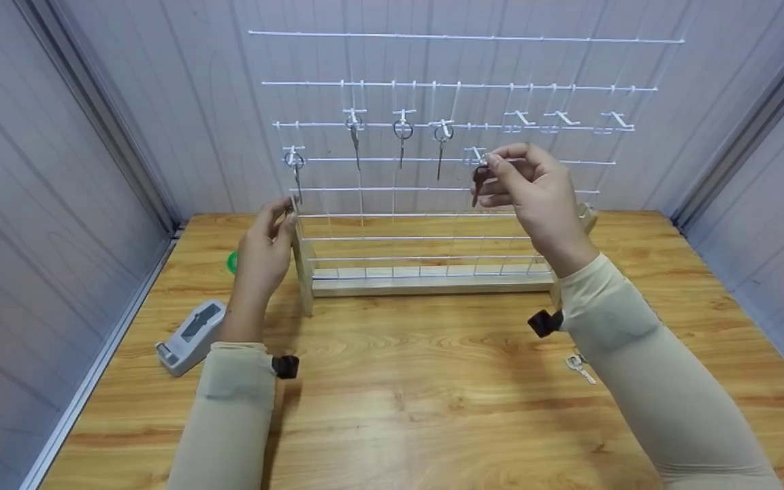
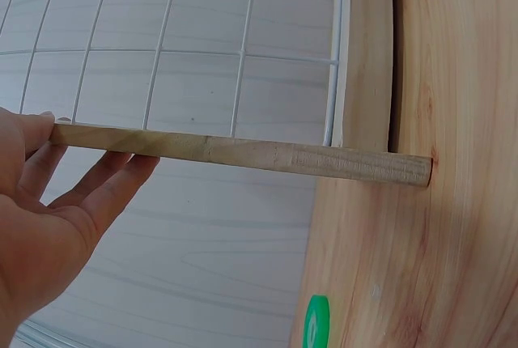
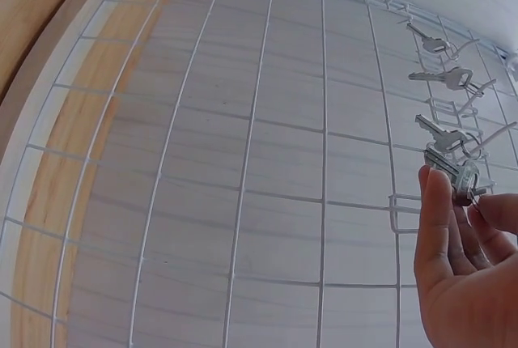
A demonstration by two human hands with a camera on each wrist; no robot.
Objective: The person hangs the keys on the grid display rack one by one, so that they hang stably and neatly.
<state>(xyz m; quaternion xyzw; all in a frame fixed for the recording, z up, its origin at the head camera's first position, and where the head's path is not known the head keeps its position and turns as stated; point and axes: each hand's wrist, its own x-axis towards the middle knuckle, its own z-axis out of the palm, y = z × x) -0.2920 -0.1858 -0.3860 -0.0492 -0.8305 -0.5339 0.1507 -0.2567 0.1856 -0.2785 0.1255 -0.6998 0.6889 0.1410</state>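
1. Right hand is pinching a key by its ring end, right by a lower hook; can't tell if the ring's touching it.
2. Left hand is gripping the wooden upright of the wire rack.
3. Four other keys are dangling from hooks nearby.
4. One loose key is lying on the table, near the right forearm.
5. A grey gadget is sitting beside the left forearm.

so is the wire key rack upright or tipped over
Upright: the rack stands on the tabletop, the left hand grips its wooden side post, and the hung keys point down.
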